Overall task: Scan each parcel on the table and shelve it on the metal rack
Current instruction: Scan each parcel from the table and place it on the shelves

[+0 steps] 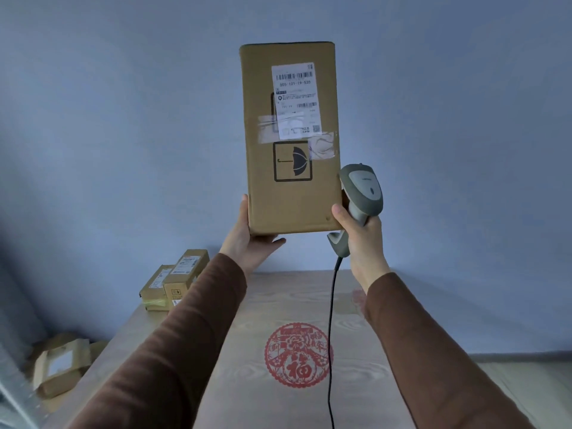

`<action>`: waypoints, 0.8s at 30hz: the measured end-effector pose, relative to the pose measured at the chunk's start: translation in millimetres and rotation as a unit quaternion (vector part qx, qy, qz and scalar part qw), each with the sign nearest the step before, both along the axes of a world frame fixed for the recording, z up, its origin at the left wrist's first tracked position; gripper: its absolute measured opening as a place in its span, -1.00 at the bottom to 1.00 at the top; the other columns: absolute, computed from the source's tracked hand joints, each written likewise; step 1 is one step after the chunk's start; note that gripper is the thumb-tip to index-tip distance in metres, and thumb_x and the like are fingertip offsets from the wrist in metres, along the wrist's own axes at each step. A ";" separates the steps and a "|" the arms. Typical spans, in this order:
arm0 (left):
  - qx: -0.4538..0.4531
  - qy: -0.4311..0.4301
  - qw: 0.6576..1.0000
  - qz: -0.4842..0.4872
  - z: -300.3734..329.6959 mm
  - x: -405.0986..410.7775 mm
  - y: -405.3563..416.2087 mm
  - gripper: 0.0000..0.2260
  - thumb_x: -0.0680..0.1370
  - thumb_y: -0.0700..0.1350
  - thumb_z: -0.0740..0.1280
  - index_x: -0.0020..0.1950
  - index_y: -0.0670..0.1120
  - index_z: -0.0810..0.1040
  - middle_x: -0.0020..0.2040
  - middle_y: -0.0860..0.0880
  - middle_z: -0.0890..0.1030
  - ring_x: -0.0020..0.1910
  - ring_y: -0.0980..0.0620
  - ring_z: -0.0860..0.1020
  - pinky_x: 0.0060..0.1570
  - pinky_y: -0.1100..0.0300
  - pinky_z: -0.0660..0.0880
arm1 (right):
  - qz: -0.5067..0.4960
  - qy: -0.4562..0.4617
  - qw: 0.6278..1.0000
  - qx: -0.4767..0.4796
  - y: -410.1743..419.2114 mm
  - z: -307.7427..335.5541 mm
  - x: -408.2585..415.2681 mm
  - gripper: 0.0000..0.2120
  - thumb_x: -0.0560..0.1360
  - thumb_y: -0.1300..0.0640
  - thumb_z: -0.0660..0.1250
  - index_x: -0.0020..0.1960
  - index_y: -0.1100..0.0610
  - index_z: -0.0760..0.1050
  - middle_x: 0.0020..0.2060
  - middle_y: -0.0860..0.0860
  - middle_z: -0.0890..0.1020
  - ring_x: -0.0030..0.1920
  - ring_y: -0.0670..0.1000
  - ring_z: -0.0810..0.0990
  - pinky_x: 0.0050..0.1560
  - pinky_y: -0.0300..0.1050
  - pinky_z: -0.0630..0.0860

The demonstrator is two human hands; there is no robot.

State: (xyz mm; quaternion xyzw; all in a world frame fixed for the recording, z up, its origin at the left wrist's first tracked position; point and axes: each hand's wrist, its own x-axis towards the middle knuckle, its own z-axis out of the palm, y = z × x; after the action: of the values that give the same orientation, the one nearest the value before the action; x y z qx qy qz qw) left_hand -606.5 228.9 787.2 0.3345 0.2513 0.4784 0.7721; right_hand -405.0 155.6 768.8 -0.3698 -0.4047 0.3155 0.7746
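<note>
Holding parcel (291, 193) upright | left hand (250, 239) bottom edge | right hand (359, 230) scanner (362, 190)

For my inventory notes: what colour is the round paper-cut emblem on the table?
Red. The round emblem lies on the pale wood-grain table, seen best in the head view.

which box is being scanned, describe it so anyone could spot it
Look above the wooden table, against the blue wall. The tall cardboard box is held upright in the left hand. Unlike the small boxes lying on the table, it shows a black umbrella mark.
</note>
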 end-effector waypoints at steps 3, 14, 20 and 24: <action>-0.024 -0.089 0.994 -0.066 13.3 -1.0 -11.2 -0.32 0.54 0.37 0.33 0.44 -0.10 0.55 0.36 -0.22 0.62 0.38 -0.22 0.55 0.48 -0.23 0.39 | -0.001 -0.002 1.000 0.006 -1.8 8.1 0.2 -0.69 0.51 0.16 0.54 0.22 -0.05 0.62 0.04 -0.11 0.76 0.08 -0.09 0.73 -0.02 -0.23 0.64; 0.106 -0.119 0.986 -0.045 22.4 -11.6 -15.9 -0.27 0.49 0.25 0.41 0.53 -0.15 0.42 0.39 -0.25 0.59 0.36 -0.31 0.58 0.32 -0.29 0.53 | 0.002 -0.005 1.000 0.029 -1.9 27.6 -6.0 -0.63 0.53 0.16 0.52 0.31 0.01 0.59 0.12 -0.07 0.75 0.14 -0.05 0.71 0.11 -0.03 0.66; 0.140 -0.108 0.984 0.011 29.4 -13.6 -20.3 -0.32 0.56 0.06 0.45 0.61 -0.12 0.29 0.52 -0.23 0.43 0.45 -0.27 0.49 0.24 -0.27 0.58 | 0.005 -0.012 0.999 0.044 0.1 37.3 -15.1 -0.63 0.51 0.16 0.54 0.28 -0.04 0.60 0.13 -0.06 0.75 0.16 -0.02 0.71 0.13 0.03 0.66; 0.140 -0.118 0.983 0.005 28.8 -20.9 -16.5 -0.40 0.62 0.10 0.39 0.60 -0.07 0.32 0.53 -0.21 0.44 0.42 -0.28 0.53 0.33 -0.32 0.51 | 0.006 -0.035 0.998 0.049 -0.3 38.5 -22.7 -0.66 0.51 0.16 0.53 0.25 -0.07 0.62 0.16 -0.03 0.74 0.20 0.05 0.69 0.23 0.13 0.62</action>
State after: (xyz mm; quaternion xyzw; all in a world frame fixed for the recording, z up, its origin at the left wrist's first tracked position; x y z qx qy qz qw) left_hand -627.5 212.4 816.0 0.3799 0.0906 0.5485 0.7393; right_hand -427.7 155.3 807.3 -0.3398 -0.4492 0.2870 0.7749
